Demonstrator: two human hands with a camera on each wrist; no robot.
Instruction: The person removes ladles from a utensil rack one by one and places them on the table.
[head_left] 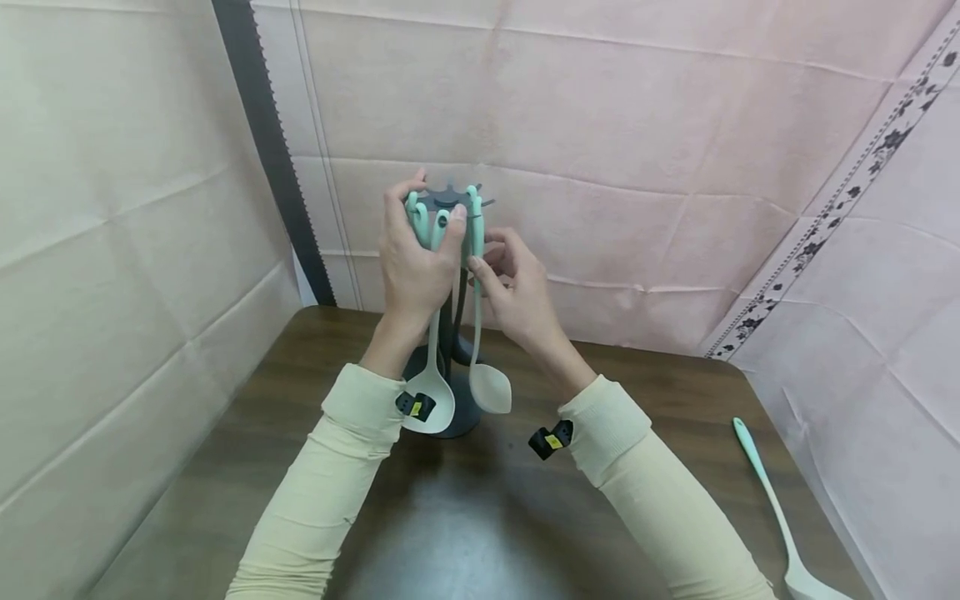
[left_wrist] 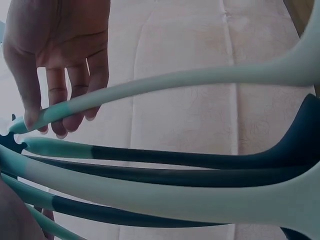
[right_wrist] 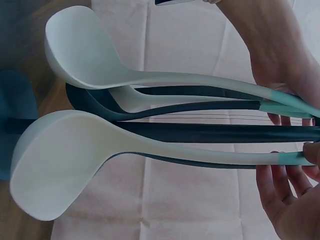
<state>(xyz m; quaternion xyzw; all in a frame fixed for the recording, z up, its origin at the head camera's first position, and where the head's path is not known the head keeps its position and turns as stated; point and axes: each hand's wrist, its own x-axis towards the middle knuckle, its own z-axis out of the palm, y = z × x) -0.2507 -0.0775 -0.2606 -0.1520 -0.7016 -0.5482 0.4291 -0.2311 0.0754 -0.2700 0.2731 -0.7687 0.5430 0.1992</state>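
Note:
A dark utensil stand [head_left: 465, 408] stands upright near the back of the table, with a spoked hook ring [head_left: 446, 198] on top. My left hand [head_left: 420, 271] grips around the ring, thumb in front by the hung handles. With my right hand [head_left: 521, 292] I pinch the mint upper handle of a white spoon [head_left: 490, 389], its top at the ring's right side. A white ladle [right_wrist: 82, 47] hangs at the front below my left hand. Several dark utensils with mint tops, among them a dark-handled one [left_wrist: 175, 156], hang around the pole.
A white utensil with a mint handle end [head_left: 772, 500] lies at the table's right side, its head cut off by the frame. The wooden table [head_left: 247, 433] ends at cloth-covered walls [head_left: 585, 108] behind and on both sides. Small cameras sit on both cuffs.

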